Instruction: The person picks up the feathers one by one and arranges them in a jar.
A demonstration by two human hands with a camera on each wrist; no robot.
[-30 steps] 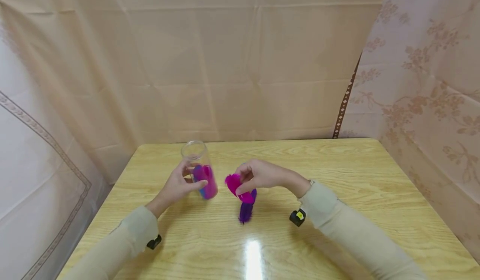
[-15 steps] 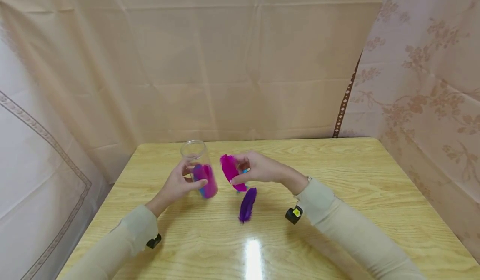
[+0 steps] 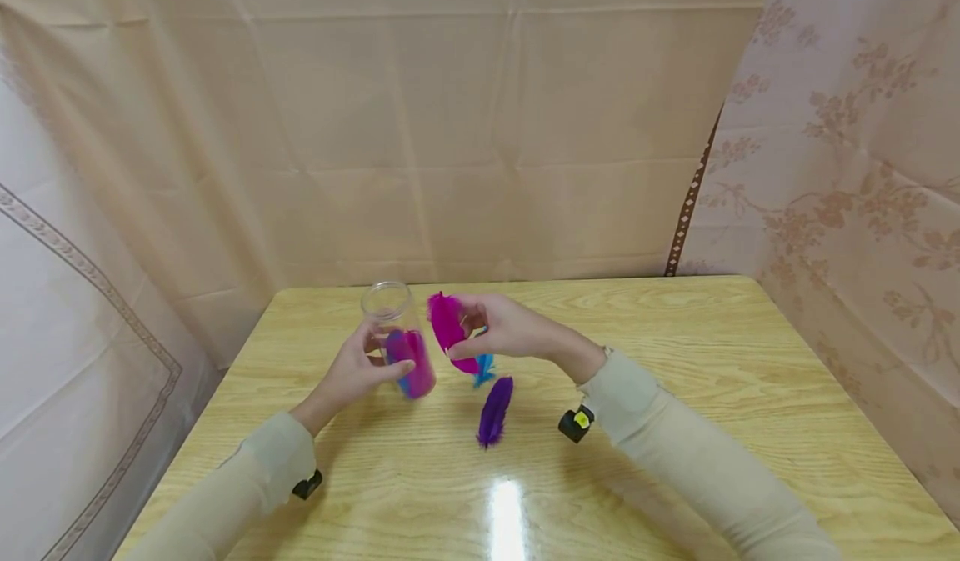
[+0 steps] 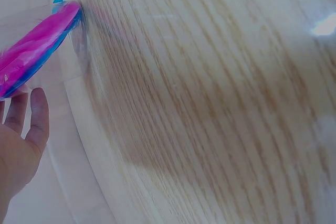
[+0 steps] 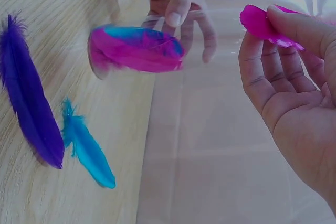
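My left hand (image 3: 363, 364) grips a clear, open-topped jar (image 3: 387, 301) from its left side, thumb in front. Through the jar's wall show pink and blue feathers (image 5: 136, 51) in its lower part. Just right of the jar, my right hand (image 3: 501, 328) pinches a magenta feather (image 3: 447, 328) between thumb and fingers, raised above the table. On the table below the right hand lies a blue feather (image 5: 90, 150), partly covered by that hand in the head view. A purple feather (image 3: 495, 413) lies nearer to me.
The wooden table (image 3: 675, 361) has a glossy top with a bright reflection near its front. Beige cloth (image 3: 480, 127) hangs behind its back edge, with patterned cloth (image 3: 862, 169) at the right.
My right hand has lifted the magenta feather up and leftward, toward the jar. The purple and blue feathers under it have come into fuller view. The left hand and jar stay put.
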